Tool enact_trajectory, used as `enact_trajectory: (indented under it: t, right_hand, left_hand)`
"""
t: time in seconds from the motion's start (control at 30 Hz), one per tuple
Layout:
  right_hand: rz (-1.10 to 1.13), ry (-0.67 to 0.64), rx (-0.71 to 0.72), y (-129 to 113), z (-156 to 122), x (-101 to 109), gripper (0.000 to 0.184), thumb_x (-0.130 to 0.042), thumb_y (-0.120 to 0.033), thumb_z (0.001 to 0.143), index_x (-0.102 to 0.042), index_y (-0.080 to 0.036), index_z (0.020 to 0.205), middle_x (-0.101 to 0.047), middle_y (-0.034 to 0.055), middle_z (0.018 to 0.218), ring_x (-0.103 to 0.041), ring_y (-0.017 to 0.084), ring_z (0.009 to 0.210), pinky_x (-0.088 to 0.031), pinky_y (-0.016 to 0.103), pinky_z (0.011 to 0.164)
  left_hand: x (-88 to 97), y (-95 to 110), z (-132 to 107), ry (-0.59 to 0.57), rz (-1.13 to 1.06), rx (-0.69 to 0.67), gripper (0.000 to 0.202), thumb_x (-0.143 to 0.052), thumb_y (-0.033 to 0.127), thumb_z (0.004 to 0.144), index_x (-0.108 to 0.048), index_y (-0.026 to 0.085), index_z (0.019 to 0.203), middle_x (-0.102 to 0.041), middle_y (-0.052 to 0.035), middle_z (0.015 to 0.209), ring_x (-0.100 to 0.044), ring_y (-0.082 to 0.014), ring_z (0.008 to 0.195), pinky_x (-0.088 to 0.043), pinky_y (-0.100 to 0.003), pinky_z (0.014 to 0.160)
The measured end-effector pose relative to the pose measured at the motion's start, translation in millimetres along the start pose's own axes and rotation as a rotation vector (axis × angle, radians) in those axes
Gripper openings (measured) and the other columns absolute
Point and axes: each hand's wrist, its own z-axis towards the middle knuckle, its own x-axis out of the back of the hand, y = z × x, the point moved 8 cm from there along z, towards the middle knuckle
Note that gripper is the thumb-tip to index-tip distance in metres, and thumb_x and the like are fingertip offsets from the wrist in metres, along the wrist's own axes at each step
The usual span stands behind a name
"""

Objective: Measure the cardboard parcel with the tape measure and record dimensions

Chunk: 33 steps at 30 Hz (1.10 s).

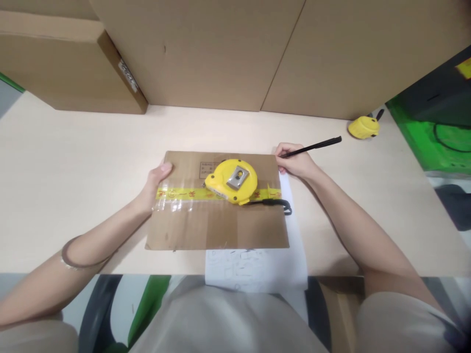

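Note:
A flat cardboard box (221, 228) with yellow printed tape across it rests before me. My left hand (153, 184) grips its left edge, thumb on top, the other fingers mostly hidden behind the side. On the box lies a yellow tape measure (235, 181), metal clip up, its black wrist strap (272, 202) hanging over the right edge. Beside the box's far right corner, my right hand (294, 161) is closed round a black pen (316, 146), which points up to the right. Partly under the box is white paper (253, 269) with drawn marks, its near end past the table edge.
Large cardboard boxes (213, 54) stand along the back of the pale table (91, 142), with another box (73, 68) at the back left. A second yellow tape measure (363, 127) sits at the back right. Right of the table are green and black items (419, 135).

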Motion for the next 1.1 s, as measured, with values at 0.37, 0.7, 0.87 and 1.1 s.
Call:
enact_trajectory:
  t: [0.37,0.7,0.87,1.1]
  right_hand:
    - [-0.007,-0.003,0.009,2.7,0.9,0.6,0.049,-0.095,-0.047,0.060,-0.055,-0.019,0.060,-0.057,-0.0024,0.047,-0.049,0.006,0.036,-0.039,0.018,0.034]
    - [-0.013,-0.003,0.043,-1.9,0.4,2.3,0.046,-0.092,-0.044,0.066,-0.054,-0.019,0.061,-0.056,-0.0029,0.048,-0.042,0.004,0.037,-0.025,0.017,0.033]
    - [-0.031,0.009,0.052,-3.0,0.1,2.0,0.042,-0.092,-0.037,0.066,-0.054,-0.019,0.060,-0.056,-0.0029,0.048,-0.043,0.004,0.040,-0.026,0.018,0.036]
    - [-0.048,0.008,0.035,-2.5,-1.2,2.4,0.039,-0.090,-0.032,0.065,-0.054,-0.020,0.059,-0.053,-0.0034,0.046,-0.040,0.004,0.038,-0.025,0.019,0.036]
  left_hand:
    - [3.2,-1.7,2.0,0.037,-0.002,0.018,0.045,-0.085,0.057,0.062,-0.058,0.023,0.073,-0.076,-0.0053,0.065,-0.081,-0.0413,0.102,-0.071,-0.051,0.087]
    - [-4.7,4.5,-1.5,-0.012,0.015,-0.025,0.050,-0.078,0.053,0.071,-0.068,0.016,0.102,-0.083,-0.0112,0.093,-0.077,-0.0412,0.115,-0.068,-0.053,0.094]
    - [-3.1,3.4,-1.6,-0.011,0.010,-0.023,0.051,-0.080,0.054,0.071,-0.069,0.015,0.101,-0.083,-0.0123,0.092,-0.076,-0.0424,0.116,-0.068,-0.052,0.096]
    - [-2.6,3.6,-1.5,0.004,0.016,-0.013,0.044,-0.080,0.054,0.068,-0.070,0.017,0.088,-0.082,-0.0110,0.080,-0.079,-0.0422,0.109,-0.070,-0.051,0.091]
